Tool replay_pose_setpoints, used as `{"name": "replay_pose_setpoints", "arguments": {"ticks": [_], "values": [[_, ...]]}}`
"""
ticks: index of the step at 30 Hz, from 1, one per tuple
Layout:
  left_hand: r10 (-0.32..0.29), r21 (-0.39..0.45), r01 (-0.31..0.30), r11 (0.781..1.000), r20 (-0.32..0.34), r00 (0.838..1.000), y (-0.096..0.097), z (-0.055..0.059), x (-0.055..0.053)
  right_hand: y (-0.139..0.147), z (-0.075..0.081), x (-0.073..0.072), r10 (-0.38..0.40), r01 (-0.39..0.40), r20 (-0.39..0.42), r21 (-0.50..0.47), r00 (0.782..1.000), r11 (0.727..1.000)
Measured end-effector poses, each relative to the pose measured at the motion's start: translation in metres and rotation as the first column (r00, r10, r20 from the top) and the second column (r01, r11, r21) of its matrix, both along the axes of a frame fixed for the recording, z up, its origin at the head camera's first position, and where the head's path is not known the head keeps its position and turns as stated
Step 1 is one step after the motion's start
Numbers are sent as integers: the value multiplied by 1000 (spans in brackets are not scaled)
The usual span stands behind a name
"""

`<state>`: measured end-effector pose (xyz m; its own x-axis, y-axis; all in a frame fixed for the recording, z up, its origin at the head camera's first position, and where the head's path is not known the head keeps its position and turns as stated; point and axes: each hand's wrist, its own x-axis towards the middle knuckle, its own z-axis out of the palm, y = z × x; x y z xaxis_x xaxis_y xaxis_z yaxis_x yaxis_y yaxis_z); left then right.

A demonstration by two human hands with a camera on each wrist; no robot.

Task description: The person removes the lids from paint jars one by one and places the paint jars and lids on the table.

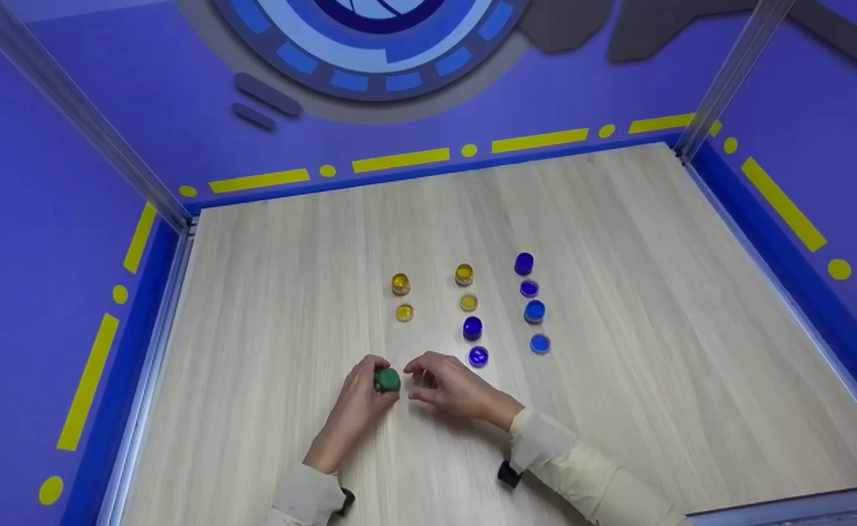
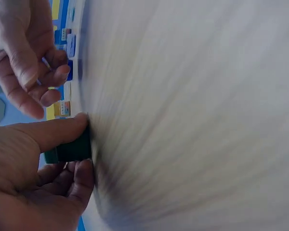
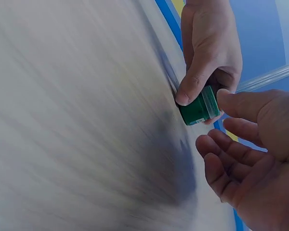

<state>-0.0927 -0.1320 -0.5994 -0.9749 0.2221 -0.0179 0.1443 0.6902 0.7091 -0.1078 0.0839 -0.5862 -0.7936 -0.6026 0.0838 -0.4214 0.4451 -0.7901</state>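
Note:
My left hand (image 1: 364, 391) grips a small green paint pot (image 1: 388, 379) low over the wooden table, thumb on one side and fingers on the other. In the right wrist view the green pot (image 3: 199, 108) has its clear-edged lid on. The right hand (image 1: 454, 386) is just to the right of it, fingers loosely bent and nothing between them; a narrow gap separates its fingertips from the pot in the head view. Beyond the right hand stand a dark blue pot (image 1: 473, 328) and its round lid (image 1: 478, 356).
Farther back are two yellow pots (image 1: 400, 283) with yellow lids (image 1: 405, 313) in front of them. On the right stand another dark blue pot (image 1: 524, 264) and a lighter blue pot (image 1: 534, 311), each with its lid nearby. Blue-purple panels (image 1: 428, 131) wall the table (image 1: 267, 307).

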Motion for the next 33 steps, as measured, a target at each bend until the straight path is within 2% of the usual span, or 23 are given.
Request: {"name": "replay_pose_setpoints", "arguments": {"ticks": [4,11,15,21,25,28,33], "values": [[-11,14,11,1000,-6,1000,6,-2,2,-5,3,2,-37,39,-71,20,997,999],[-128,9,128,992,-23,991,13,-4,1,-16,4,7,-98,111,-166,73,981,991],[-168,6,168,986,-31,985,10,-4,-1,-21,4,11,-143,169,-219,103,965,980],[-180,20,181,983,-24,983,6,-5,-4,-29,2,14,-223,253,-237,106,946,962],[-185,19,186,982,-49,982,5,-6,-5,-33,0,16,-247,285,-262,122,933,951],[-204,16,206,978,-89,975,5,-7,-6,-34,-1,18,-253,294,-261,128,931,947],[-236,-5,238,971,-146,961,3,-9,-8,-33,0,17,-225,264,-262,124,939,957]]}}
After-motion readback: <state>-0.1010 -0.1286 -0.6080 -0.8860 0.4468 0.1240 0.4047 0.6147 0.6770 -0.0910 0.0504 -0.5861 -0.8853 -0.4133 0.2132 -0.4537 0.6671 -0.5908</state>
